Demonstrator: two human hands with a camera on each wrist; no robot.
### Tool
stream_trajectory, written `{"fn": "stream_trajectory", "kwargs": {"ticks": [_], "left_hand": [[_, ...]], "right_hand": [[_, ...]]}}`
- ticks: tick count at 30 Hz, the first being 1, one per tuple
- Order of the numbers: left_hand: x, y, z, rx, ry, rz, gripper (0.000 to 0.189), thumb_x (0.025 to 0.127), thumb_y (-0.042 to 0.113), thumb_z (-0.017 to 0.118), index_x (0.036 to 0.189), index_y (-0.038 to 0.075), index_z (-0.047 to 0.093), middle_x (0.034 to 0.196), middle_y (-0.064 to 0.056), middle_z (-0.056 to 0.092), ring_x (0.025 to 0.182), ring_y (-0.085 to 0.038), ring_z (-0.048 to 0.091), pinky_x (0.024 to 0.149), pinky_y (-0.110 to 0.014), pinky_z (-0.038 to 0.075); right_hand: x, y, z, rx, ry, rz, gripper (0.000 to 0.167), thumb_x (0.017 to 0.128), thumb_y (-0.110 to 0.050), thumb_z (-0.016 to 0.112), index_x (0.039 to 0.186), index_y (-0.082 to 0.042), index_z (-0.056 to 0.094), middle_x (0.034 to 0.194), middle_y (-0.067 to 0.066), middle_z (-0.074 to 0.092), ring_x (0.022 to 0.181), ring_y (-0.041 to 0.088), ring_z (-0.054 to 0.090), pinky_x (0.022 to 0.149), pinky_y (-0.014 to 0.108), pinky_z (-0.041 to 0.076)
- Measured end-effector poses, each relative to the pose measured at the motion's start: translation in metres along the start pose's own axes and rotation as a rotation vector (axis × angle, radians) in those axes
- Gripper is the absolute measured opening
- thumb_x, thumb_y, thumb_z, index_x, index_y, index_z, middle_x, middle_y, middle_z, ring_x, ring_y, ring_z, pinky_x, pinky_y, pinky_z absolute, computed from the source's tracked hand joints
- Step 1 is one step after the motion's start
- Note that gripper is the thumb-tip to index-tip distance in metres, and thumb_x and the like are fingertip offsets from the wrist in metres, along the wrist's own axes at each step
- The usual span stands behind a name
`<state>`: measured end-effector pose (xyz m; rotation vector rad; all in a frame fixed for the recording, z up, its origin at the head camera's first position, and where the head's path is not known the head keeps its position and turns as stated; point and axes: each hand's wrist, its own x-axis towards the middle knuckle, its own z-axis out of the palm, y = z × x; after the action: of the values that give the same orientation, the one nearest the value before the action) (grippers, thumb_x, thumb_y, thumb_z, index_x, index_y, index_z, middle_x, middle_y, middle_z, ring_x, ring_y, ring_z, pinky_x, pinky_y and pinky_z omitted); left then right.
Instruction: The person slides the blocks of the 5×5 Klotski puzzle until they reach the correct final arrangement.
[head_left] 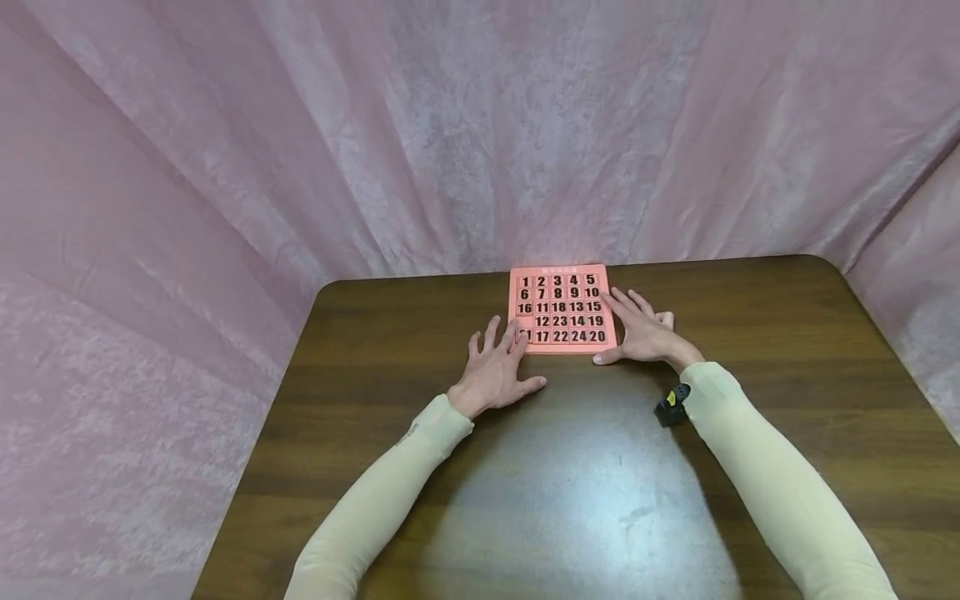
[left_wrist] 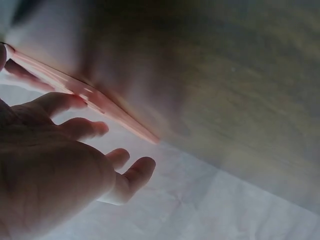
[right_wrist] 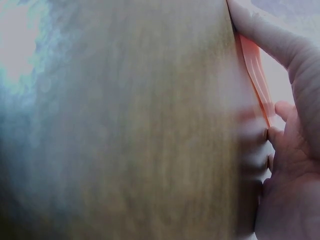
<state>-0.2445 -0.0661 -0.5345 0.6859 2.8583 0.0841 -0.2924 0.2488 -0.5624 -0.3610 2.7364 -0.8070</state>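
Note:
A flat pink sliding number puzzle (head_left: pixel 558 314) lies at the table's far edge, its black-numbered tiles in a grid. One gap shows in the left column, under the 16. My left hand (head_left: pixel 495 375) is at its lower left corner, fingers spread, with fingertips over the 21 tile and beside the gap. The left thumb points right, away from the puzzle. My right hand (head_left: pixel 643 329) rests at the right side, index fingertip by the 10 and thumb near the lower right corner. In the wrist views the puzzle appears edge-on as a thin pink slab (left_wrist: pixel 125 119).
The brown wooden table (head_left: pixel 375 358) reflects a bright light in its front middle. Pink curtains (head_left: pixel 480 133) hang right behind the far edge and along the sides. A small black device (head_left: pixel 671 407) is strapped at the right wrist.

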Motion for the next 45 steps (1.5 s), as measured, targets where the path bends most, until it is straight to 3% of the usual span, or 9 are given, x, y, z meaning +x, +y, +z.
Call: {"fn": "stream_trajectory", "kwargs": {"ticks": [22,35,42,45], "left_hand": [[0.022,-0.013,0.002,-0.064,0.011,-0.019,0.088,0.106,0.071,0.049,0.175,0.021,0.028,0.187,-0.011,0.009,0.173,-0.045,0.0,0.133,-0.071,0.016],[0.032,-0.012,-0.002,-0.068,0.01,-0.047,0.087,0.105,0.069,0.054,0.175,0.024,0.028,0.187,-0.01,0.008,0.173,-0.043,-0.002,0.133,-0.07,0.015],[0.03,-0.009,-0.001,-0.058,0.029,-0.042,0.087,0.105,0.068,0.056,0.175,0.024,0.028,0.187,-0.01,0.01,0.173,-0.043,-0.001,0.133,-0.069,0.017],[0.028,-0.005,-0.001,-0.044,0.03,-0.009,0.084,0.105,0.066,0.056,0.175,0.029,0.028,0.187,-0.009,0.009,0.173,-0.043,-0.001,0.133,-0.07,0.019]], "right_hand": [[0.002,0.003,0.002,-0.003,0.0,0.015,0.138,0.075,-0.061,0.093,0.178,-0.02,0.01,0.187,0.013,0.001,0.171,0.044,-0.004,0.101,0.065,0.021],[0.002,0.001,-0.001,-0.011,0.004,0.017,0.139,0.074,-0.061,0.094,0.178,-0.019,0.011,0.187,0.012,0.001,0.171,0.044,-0.003,0.104,0.066,0.019],[-0.005,-0.007,-0.003,-0.025,0.0,0.017,0.135,0.079,-0.057,0.093,0.178,-0.019,0.009,0.186,0.015,0.002,0.171,0.046,-0.002,0.102,0.066,0.021],[-0.004,-0.007,-0.002,-0.023,0.002,0.018,0.135,0.078,-0.058,0.093,0.178,-0.019,0.01,0.187,0.015,0.002,0.171,0.045,-0.002,0.102,0.065,0.021]]}}
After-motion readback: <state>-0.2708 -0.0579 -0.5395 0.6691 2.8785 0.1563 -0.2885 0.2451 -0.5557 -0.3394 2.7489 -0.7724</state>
